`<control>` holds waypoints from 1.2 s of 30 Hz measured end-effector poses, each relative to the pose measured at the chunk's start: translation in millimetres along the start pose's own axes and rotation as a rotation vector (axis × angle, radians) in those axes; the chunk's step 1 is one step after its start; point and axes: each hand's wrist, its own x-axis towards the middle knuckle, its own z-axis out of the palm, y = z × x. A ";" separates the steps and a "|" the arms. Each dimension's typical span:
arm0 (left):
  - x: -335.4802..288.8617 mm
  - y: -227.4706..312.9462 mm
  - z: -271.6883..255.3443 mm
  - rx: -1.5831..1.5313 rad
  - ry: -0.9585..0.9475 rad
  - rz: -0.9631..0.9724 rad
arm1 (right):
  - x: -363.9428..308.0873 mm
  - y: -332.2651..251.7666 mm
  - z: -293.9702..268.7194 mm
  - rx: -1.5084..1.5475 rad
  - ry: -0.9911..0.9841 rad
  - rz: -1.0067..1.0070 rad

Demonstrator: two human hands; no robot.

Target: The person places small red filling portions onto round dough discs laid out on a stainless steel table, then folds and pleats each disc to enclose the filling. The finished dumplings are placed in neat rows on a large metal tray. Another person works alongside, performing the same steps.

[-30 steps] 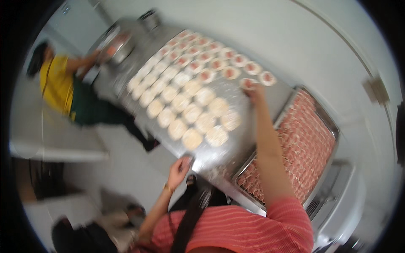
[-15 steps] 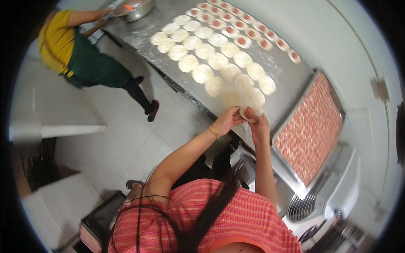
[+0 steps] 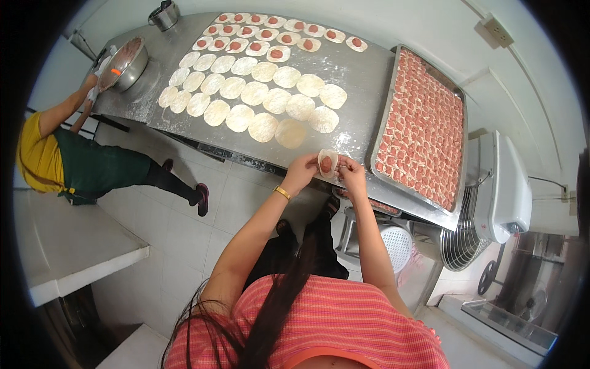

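Between my fingertips, just off the near edge of the metal table [image 3: 364, 83], is a round dough wrapper [image 3: 332, 157] with a lump of reddish filling [image 3: 326, 165] in its middle. My left hand [image 3: 301, 173] pinches its left side and my right hand [image 3: 351, 176] pinches its right side. The wrapper's sides look curved up around the filling. Beyond my hands lie rows of plain floured wrappers [image 3: 254, 93]. Farther back are rows of wrappers topped with filling [image 3: 270, 34].
To the right, a large metal tray [image 3: 385, 112] is packed with small filled dough pieces [image 3: 424, 129]. Beside it stands a white machine with a wire guard [image 3: 501, 190]. At far left a person in yellow and green [image 3: 92, 158] reaches to a metal bowl [image 3: 136, 75]. A white stool [image 3: 396, 245] stands below.
My view has turned and shifted, so the table appears more level. Both hands still hold the filled wrapper, which now looks more upright with its sides drawn in.
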 end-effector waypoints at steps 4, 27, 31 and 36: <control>-5.2 0.0 4.4 -0.048 0.032 0.018 | -16.7 -12.2 1.4 -0.087 -0.046 -0.031; -12.4 0.0 17.5 -0.243 0.186 0.040 | -11.6 -23.8 -16.4 -0.179 -0.098 -0.063; -4.1 -20.3 13.1 0.294 0.255 0.307 | -18.3 -28.0 -9.8 -0.058 -0.136 -0.054; -6.4 -14.0 17.6 0.437 0.204 0.300 | -8.8 -21.6 -13.7 -0.515 -0.072 -0.197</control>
